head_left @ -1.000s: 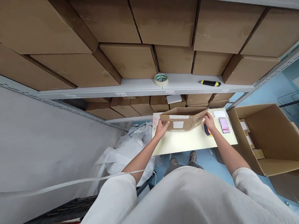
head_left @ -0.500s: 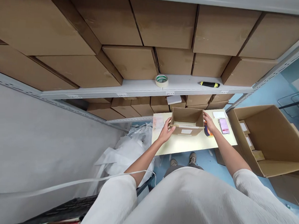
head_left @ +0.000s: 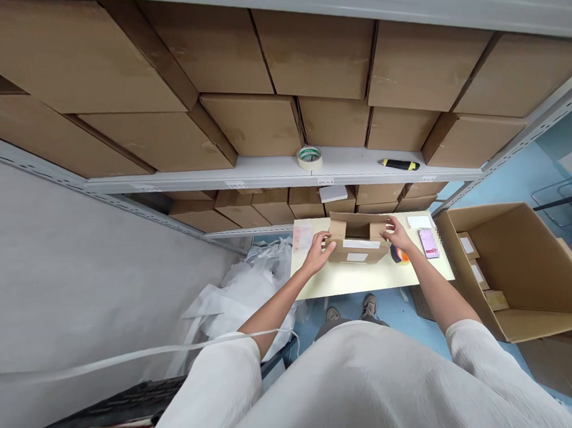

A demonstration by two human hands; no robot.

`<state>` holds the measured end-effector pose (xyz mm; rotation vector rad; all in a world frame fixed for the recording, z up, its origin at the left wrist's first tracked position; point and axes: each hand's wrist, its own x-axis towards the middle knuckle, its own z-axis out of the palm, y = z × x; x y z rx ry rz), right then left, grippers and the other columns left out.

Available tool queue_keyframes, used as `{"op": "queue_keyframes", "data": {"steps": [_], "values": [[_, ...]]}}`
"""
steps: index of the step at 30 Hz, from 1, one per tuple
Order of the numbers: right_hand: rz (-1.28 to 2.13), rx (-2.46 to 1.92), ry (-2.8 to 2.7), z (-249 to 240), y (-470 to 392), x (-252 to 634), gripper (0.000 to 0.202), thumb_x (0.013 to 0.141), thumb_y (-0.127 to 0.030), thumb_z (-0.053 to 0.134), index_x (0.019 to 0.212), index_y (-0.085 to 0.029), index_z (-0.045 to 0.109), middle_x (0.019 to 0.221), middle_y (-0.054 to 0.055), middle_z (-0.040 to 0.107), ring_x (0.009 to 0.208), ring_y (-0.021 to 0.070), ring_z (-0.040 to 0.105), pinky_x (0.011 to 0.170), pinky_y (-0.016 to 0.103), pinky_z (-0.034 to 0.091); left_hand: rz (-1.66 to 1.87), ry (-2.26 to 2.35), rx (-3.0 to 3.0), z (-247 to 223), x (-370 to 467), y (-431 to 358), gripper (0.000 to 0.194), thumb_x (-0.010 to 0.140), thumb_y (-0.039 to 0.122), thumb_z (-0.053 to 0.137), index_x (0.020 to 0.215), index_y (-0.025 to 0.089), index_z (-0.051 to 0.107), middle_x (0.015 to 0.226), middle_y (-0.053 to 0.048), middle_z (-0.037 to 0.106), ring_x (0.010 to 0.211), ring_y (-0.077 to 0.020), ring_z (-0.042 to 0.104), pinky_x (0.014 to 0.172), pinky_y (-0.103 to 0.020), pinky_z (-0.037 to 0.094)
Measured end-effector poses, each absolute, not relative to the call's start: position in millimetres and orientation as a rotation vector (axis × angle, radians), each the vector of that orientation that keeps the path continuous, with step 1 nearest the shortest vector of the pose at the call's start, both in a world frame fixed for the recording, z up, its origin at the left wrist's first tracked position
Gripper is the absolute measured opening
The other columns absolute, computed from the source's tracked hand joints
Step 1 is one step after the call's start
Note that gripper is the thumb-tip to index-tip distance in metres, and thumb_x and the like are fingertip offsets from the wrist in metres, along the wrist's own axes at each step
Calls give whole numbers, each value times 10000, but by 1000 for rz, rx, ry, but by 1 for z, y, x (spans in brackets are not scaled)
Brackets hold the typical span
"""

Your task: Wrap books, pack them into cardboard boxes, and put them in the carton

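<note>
A small brown cardboard box (head_left: 366, 254) with a white label on its front stands on the cream table (head_left: 320, 284). Its side flaps are folded inward, and a dark gap shows between them; the back flap stands up. My left hand (head_left: 318, 254) grips the box's left front corner, thumb on the front. At the right side, my right hand (head_left: 397, 234) has its fingers closed on the edge by the right flap. An orange and blue tape roll (head_left: 399, 254) lies just right of the box, below my right hand.
A phone (head_left: 429, 243) and white card (head_left: 418, 221) lie on the table's right. Beyond is a large open carton (head_left: 537, 265). The shelf (head_left: 264, 168) ahead bears boxes, a tape roll (head_left: 309, 158) and a cutter (head_left: 400, 164). White wrapping (head_left: 244, 288) lies left.
The box's side flaps have folded inward over the opening, which stood wide open before. Both hands have stayed at its sides, with my right hand's fingers now at the flap.
</note>
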<state>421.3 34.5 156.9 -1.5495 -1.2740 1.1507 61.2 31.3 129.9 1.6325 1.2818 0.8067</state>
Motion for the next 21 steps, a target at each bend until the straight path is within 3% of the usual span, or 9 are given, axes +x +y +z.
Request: {"op": "queue_keyframes", "data": {"steps": [3,6,9,12,15,21], "values": [[1258,-1489,-1224,168,32,423,580,845,-433,693,1413,-332,627,1499,101,630,1289,315,624,986,510,601,845,1352,1563,128,63,33,615,1026,419,628,1594,266,448,1536,-149,548,1253,-244,645,1028,-398,589],[1315,-1496,-1210,175,29,423,416,939,-533,621,1279,-304,694,1467,88,661,1303,311,614,985,482,583,823,1391,1581,129,66,34,727,1022,390,620,1688,297,343,1586,-152,527,1239,-241,651,1008,-381,592],[1314,-1552,-1246,173,25,419,465,890,-617,695,1196,-267,693,1374,94,699,1174,287,648,956,452,583,763,1364,1659,131,67,35,675,1060,416,561,1700,313,373,1665,-140,478,1393,-273,596,1080,-394,571],[1267,-1539,-1324,165,24,415,544,806,-603,780,1222,-276,652,1444,92,657,1124,266,652,954,441,585,697,1308,1701,130,67,38,608,1099,440,491,1688,304,427,1725,-107,454,1577,-295,456,1246,-438,461],[1174,-1534,-1384,158,25,412,550,807,-608,767,1238,-292,636,1495,89,627,1193,275,638,1024,460,568,658,1287,1667,127,67,42,623,1111,481,474,1707,311,410,1762,-65,433,1621,-294,415,1322,-449,369],[1089,-1518,-1366,149,29,417,480,846,-562,721,1226,-287,618,1472,91,646,1266,279,631,1164,481,483,739,1260,1669,121,75,48,658,1093,519,534,1711,326,418,1761,-47,438,1630,-289,414,1325,-436,373]]}}
